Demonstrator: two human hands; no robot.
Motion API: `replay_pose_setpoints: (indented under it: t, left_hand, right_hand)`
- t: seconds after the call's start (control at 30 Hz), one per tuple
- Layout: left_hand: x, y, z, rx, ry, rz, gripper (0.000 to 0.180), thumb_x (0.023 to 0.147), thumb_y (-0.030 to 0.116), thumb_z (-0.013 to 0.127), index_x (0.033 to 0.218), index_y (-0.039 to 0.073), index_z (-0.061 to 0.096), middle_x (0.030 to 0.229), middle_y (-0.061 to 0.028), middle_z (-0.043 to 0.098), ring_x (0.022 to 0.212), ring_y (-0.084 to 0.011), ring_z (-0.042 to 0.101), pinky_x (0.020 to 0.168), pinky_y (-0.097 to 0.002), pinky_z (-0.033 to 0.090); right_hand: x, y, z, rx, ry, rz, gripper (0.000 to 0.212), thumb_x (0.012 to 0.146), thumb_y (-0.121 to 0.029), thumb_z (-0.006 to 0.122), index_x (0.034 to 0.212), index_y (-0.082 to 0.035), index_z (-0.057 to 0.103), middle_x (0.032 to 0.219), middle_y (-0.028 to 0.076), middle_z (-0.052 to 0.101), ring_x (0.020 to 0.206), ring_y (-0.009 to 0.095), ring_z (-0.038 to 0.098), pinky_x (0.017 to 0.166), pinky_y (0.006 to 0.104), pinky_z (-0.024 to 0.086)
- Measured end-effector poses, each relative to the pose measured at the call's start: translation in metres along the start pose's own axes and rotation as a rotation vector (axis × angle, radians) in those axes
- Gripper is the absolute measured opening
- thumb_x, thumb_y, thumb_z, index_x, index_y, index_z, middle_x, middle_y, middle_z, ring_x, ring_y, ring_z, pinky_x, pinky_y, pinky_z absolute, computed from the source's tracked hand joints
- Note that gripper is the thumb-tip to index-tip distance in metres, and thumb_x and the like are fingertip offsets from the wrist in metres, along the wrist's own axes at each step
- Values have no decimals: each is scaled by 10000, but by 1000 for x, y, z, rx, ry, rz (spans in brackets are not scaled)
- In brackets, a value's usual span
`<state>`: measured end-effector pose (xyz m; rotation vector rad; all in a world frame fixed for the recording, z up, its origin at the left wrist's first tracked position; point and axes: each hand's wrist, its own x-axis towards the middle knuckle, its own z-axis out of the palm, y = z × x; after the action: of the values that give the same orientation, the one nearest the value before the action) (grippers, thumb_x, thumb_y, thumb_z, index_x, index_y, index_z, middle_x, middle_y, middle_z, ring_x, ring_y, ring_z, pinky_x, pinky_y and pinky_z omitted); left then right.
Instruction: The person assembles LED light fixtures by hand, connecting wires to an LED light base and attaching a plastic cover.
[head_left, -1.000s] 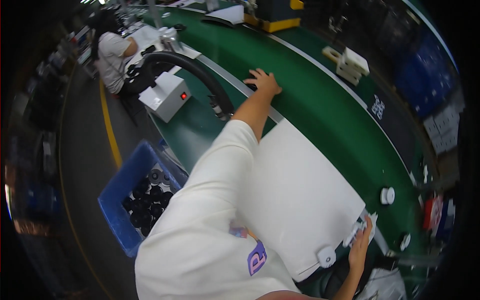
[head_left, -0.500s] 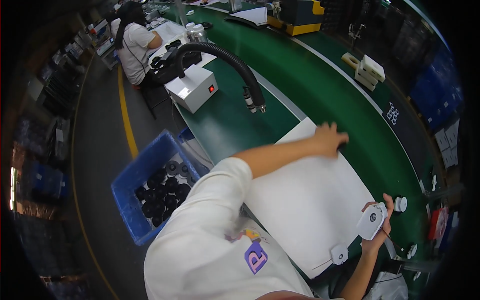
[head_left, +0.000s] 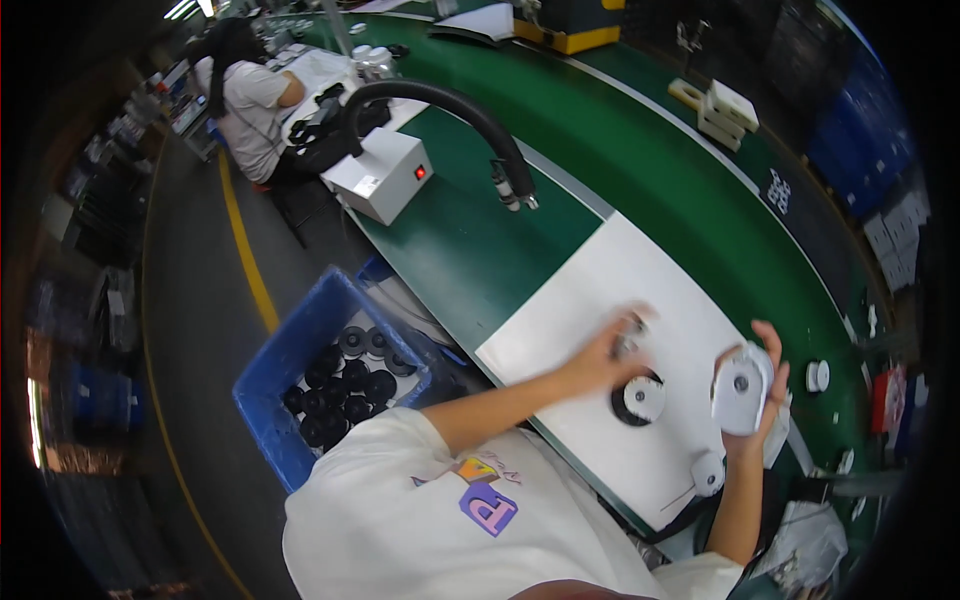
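Note:
My right hand holds a white plastic housing with a rounded end and a small grey round centre, fingers wrapped round its far side. My left hand is above the white sheet, its fingers smeared by motion. Something small and greyish shows at its fingers, too blurred to name. Just below that hand, a round black part with a white disc on it sits over the sheet. A smaller white piece with a thin wire lies at the sheet's near right corner.
A blue bin of black round parts stands left of the bench. Beyond the sheet are a white box with a red switch and its black flexible hose. Another white round part sits right. A person sits far left.
My left hand has come back from the sheet's far edge toward me. The black part with the white disc now shows on the sheet. My right hand still holds the housing; the view has shifted slightly.

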<state>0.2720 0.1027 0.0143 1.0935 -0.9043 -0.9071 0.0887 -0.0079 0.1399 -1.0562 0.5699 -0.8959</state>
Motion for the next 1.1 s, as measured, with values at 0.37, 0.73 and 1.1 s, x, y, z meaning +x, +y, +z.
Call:
replay_pose_setpoints:
  t: [0.37,0.73,1.1]
  left_hand:
    - [67,29,-151,-1469,341,-133,402,921,399,464,1160,97,578,1272,-257,526,1247,-465,459,1062,-607,372]
    - [-79,35,-182,-1519,348,-62,381,986,466,408,1206,193,558,1415,-272,441,1327,-449,397,973,-602,419]
    - [-92,45,-165,-1452,169,-94,585,810,320,583,1391,280,530,1557,-223,270,1434,-453,231,941,-579,423]
  right_hand:
    - [117,109,101,-74,-165,296,486,1024,-575,282,1292,-256,531,1048,-4,619,852,115,611,593,257,464]
    - [163,249,171,405,-311,667,491,1019,-569,283,1051,-172,571,845,39,617,606,174,524,432,270,306]
    - [143,237,182,324,-282,428,385,1058,-469,264,1195,-232,533,971,2,625,717,118,582,459,264,366]
